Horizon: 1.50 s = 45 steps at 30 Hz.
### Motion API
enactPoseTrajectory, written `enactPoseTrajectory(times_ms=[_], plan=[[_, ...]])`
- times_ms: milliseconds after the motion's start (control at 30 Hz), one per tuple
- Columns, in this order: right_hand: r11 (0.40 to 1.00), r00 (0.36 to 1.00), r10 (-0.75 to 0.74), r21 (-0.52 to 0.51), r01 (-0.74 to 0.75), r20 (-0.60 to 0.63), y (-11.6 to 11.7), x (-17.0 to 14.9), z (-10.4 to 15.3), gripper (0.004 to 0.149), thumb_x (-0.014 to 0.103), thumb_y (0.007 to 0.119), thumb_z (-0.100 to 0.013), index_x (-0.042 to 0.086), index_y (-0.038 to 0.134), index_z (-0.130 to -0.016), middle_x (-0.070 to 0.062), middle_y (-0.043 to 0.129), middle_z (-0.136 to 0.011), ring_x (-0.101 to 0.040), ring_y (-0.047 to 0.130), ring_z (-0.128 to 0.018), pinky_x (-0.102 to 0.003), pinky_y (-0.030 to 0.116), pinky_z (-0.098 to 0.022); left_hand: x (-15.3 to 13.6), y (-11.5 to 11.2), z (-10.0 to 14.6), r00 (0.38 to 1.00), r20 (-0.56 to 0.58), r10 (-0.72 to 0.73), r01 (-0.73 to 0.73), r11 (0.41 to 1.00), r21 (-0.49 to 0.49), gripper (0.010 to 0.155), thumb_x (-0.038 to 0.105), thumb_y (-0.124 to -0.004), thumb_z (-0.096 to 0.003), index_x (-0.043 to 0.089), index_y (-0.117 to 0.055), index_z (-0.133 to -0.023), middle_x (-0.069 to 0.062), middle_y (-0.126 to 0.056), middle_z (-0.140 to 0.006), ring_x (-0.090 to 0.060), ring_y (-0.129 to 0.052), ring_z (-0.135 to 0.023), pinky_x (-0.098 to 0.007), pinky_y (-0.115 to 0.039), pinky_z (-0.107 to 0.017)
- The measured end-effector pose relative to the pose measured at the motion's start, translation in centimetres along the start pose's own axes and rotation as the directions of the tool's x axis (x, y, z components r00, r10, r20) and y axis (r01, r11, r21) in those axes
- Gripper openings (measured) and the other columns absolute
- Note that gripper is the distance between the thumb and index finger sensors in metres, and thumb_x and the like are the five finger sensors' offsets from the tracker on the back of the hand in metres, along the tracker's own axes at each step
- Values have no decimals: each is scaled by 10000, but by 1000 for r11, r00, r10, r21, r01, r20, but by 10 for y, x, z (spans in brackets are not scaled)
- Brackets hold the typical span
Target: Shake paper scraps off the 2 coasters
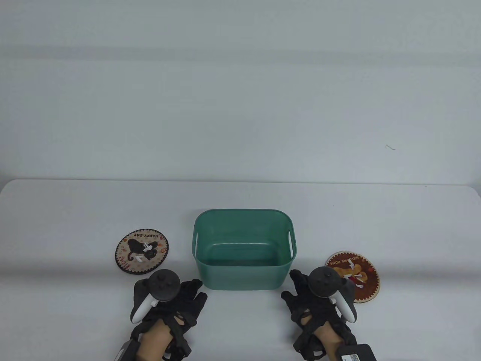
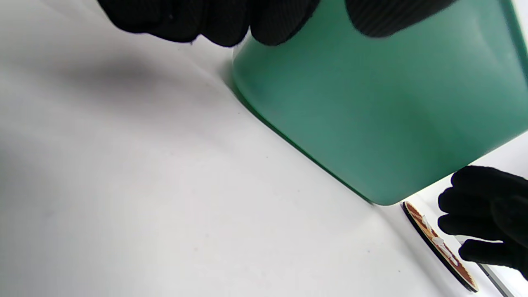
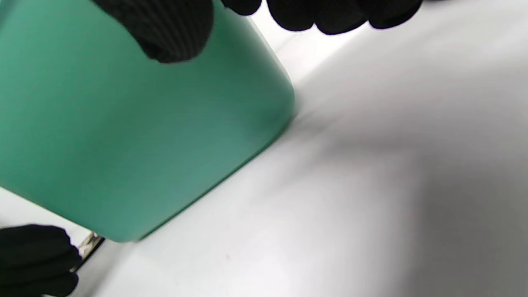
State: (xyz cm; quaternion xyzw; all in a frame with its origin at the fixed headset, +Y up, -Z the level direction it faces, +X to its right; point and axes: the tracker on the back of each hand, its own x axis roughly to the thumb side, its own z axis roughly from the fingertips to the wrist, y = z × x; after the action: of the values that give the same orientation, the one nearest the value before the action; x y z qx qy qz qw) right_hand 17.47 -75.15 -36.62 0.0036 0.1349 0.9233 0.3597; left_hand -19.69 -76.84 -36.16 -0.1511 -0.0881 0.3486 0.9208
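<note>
Currently, two scrap-laden coasters are laid near the tabletop's front edge: left coaster (image 1: 142,251) beyond the left hand (image 1: 169,304), right coaster (image 1: 353,276) beside the right hand (image 1: 319,304). Both hands are relaxed, nothing grasped, flanking the green bin (image 1: 243,250).

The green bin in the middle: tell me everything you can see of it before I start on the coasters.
The green bin is a rectangular tub with rounded corners, apparently smooth plastic, with a slot handle cut into each short side near the rim. It stands upright and open-topped on the white table, between the two coasters. Nothing is visible inside it. The left hand and right hand rest near its front corners; neither is seen touching it.
</note>
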Motion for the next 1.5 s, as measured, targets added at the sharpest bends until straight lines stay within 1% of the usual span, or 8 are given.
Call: enactPoseTrajectory(times_ms=[267,433,700,833,1100,1167,1333,1500], plan=[[994,996,-87,-62,88,22,-35,7,6,666,400,710,-456,234,317,-968,-158,343,-1030,-381,479,-935,-508,489,-670,1,3,0,999,6,-34,34,999,-1,653,500,-646,-480,121,-541,-1001,-198,-539,-1010,-500,-577,-894,-549,-611,-629],[984,996,-90,-155,88,-6,-80,-4,2,662,397,714,-454,241,326,-967,-127,352,-1030,-363,478,-933,-504,487,-668,3,8,4,1000,18,-23,23,1000,20,651,500,-646,-481,120,-547,-1000,-199,-543,-1009,-498,-580,-894,-549,-613,-628],[934,981,-121,-353,61,-149,-161,-57,-11,651,393,718,-454,244,342,-965,-116,351,-1027,-356,468,-932,-498,481,-667,2,14,7,1000,16,1,-2,999,41,649,499,-645,-482,118,-551,-999,-202,-545,-1008,-500,-580,-893,-550,-615,-625],[924,959,-125,-382,18,-255,-176,-86,-21,653,392,722,-452,243,345,-964,-116,348,-1025,-356,466,-930,-495,481,-666,2,14,8,1000,12,-2,2,999,42,649,500,-645,-481,118,-554,-998,-201,-546,-1007,-501,-582,-891,-550,-616,-625],[940,881,-81,-328,-88,-467,-166,-141,-48,647,375,749,-441,227,387,-956,-123,340,-1016,-362,457,-920,-493,479,-658,2,13,7,1000,-3,-14,14,1000,27,649,500,-645,-481,117,-558,-997,-201,-550,-1006,-502,-585,-890,-550,-617,-624],[953,856,-17,-266,-142,-517,-156,-150,-55,646,376,758,-436,218,405,-955,-125,333,-1015,-365,452,-919,-492,476,-658,1,13,7,1000,-9,-15,16,1000,26,648,499,-645,-481,116,-558,-996,-202,-552,-1006,-504,-585,-889,-551,-616,-624],[969,798,112,-112,-219,-593,-135,-161,-66,686,388,770,-430,191,379,-959,-129,304,-1014,-374,408,-927,-494,457,-663,2,12,8,1000,-15,-23,23,1000,19,648,499,-645,-481,114,-562,-995,-203,-556,-1004,-503,-588,-888,-551,-617,-623],[956,781,178,-84,-281,-598,-127,-157,-68,654,371,779,-426,169,440,-947,-127,301,-1016,-365,381,-925,-492,448,-662,4,10,8,1000,-12,-27,27,1000,5,648,499,-644,-481,114,-561,-996,-203,-555,-1004,-503,-588,-887,-551,-617,-623]])
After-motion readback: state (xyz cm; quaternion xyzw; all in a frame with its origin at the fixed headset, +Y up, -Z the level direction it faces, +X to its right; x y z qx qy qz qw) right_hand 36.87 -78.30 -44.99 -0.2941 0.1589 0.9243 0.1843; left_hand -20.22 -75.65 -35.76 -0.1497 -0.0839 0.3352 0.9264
